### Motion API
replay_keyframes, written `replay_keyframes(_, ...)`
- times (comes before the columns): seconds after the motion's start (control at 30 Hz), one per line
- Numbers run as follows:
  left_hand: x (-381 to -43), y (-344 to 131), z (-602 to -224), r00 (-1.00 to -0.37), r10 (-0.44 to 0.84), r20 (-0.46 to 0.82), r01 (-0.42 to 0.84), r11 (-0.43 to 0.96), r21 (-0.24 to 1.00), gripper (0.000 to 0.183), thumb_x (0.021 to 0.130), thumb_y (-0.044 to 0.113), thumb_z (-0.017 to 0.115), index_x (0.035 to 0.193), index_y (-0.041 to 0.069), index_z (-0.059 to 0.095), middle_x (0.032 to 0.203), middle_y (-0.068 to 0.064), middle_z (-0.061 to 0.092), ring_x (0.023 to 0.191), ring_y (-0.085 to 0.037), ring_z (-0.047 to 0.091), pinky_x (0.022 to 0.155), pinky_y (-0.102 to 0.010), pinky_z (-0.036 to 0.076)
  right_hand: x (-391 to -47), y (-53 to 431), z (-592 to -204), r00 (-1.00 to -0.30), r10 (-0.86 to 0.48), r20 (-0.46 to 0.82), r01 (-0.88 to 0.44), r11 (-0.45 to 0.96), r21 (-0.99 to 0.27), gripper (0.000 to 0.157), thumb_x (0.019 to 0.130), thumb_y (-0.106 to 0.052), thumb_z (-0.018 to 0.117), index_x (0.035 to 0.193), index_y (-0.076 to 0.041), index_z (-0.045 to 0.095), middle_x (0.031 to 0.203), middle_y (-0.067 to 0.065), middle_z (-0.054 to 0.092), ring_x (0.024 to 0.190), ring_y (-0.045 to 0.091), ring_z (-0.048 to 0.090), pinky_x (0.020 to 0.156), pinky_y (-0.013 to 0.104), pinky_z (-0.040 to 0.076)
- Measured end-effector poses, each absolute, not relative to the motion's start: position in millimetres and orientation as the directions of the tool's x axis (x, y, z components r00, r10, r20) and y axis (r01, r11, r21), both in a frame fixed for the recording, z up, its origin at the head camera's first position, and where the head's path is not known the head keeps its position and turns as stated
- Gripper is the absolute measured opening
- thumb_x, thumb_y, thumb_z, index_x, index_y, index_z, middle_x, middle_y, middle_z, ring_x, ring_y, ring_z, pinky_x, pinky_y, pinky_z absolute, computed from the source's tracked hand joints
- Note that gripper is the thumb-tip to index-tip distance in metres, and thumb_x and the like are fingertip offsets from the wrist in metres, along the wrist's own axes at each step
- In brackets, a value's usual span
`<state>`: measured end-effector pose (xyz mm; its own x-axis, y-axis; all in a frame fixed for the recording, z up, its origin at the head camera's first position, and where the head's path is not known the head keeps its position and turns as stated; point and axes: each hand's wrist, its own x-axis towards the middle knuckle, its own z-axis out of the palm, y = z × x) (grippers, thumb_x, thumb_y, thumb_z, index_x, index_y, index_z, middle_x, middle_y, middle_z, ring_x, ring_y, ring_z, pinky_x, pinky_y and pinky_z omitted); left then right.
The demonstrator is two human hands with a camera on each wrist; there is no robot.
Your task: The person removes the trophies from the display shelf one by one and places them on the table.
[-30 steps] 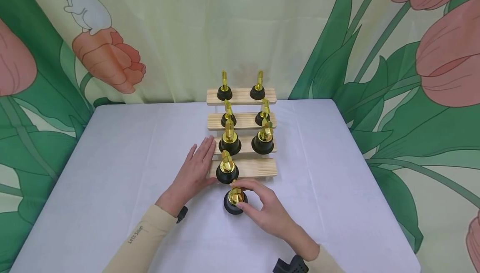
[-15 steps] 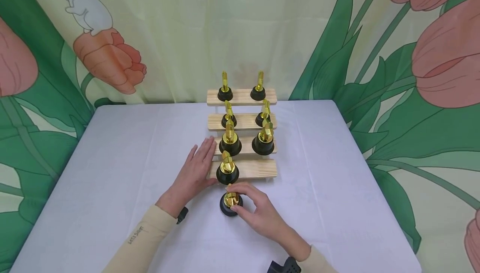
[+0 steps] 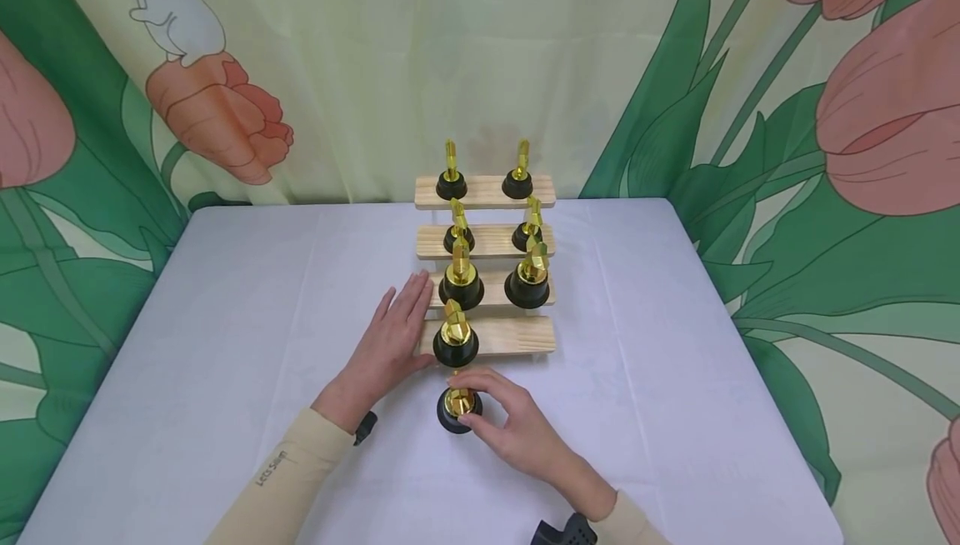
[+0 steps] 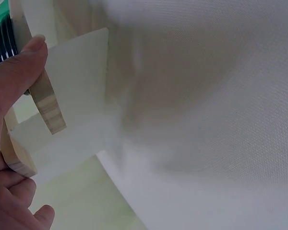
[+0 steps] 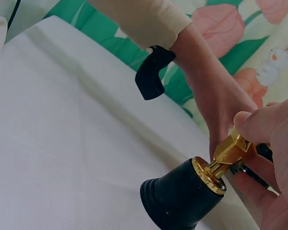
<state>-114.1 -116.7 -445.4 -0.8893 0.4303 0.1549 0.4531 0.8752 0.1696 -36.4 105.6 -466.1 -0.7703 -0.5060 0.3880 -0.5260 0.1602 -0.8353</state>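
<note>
Thumb and fingertips of my right hand (image 3: 517,424) pinch the gold top of a small trophy (image 3: 458,405). Its black round base shows tilted in the right wrist view, where the fingers partly cover the gold. Just behind it, another trophy (image 3: 455,345) stands at the left of the lowest step of a wooden display stand (image 3: 521,335). My left hand (image 3: 386,345) holds the stand's left side, thumb (image 4: 26,62) on one slat and fingers at the end of another.
Pairs of gold trophies stand on the upper three steps, including one large-based trophy (image 3: 527,287) at the right. The stand sits on a white-covered table (image 3: 660,378). A printed curtain (image 3: 360,70) hangs behind the table.
My right hand and the pinched trophy have shifted left and slightly toward the body, ending in front of the left trophy on the lowest step. The left hand stays in place.
</note>
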Motion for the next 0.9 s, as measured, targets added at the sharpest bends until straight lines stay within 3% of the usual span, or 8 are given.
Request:
replay_keyframes(0.3, -113.1, -116.8, -445.5, -0.888, 0.430, 0.164, 0.455, 0.873, 0.176, 0.124, 0.062, 0.035, 0.094, 0.156, -0.001, 0.021, 0.166, -0.015, 0.019, 0.153, -0.029, 0.021, 0.124, -0.051, 0.020, -36.3, 105.6, -465.2, -0.774, -0.512, 0.373, -0.525, 0.189, -0.830, 0.049, 0.087, -0.002, 0.073, 0.132, -0.014, 0.058, 0.129, 0.002, 0.064, 0.124, 0.016, 0.059, 0.106, 0.030, 0.048)
replay_keyframes(0.53, -113.2, -116.5, -446.7, -0.891, 0.424, 0.162, 0.449, 0.875, 0.182, 0.124, 0.062, 0.035, 0.094, 0.156, 0.000, 0.021, 0.166, -0.015, 0.019, 0.153, -0.029, 0.021, 0.124, -0.051, 0.020, -35.6, 109.5, -460.0, -0.777, -0.481, 0.407, -0.550, 0.202, -0.811, 0.045, 0.090, -0.012, 0.073, 0.132, -0.012, 0.058, 0.131, 0.006, 0.064, 0.125, 0.018, 0.059, 0.109, 0.029, 0.046)
replay_keyframes(0.9, -113.6, -117.2, -446.7, -0.888, 0.429, 0.163, 0.455, 0.870, 0.189, 0.123, 0.062, 0.035, 0.094, 0.156, -0.001, 0.022, 0.166, -0.015, 0.019, 0.153, -0.029, 0.021, 0.124, -0.051, 0.019, -44.3, 115.6, -448.2, -0.840, -0.403, 0.363, -0.478, 0.234, -0.847, 0.041, 0.093, -0.007, 0.067, 0.132, -0.015, 0.060, 0.128, 0.005, 0.066, 0.119, 0.018, 0.061, 0.102, 0.031, 0.051)
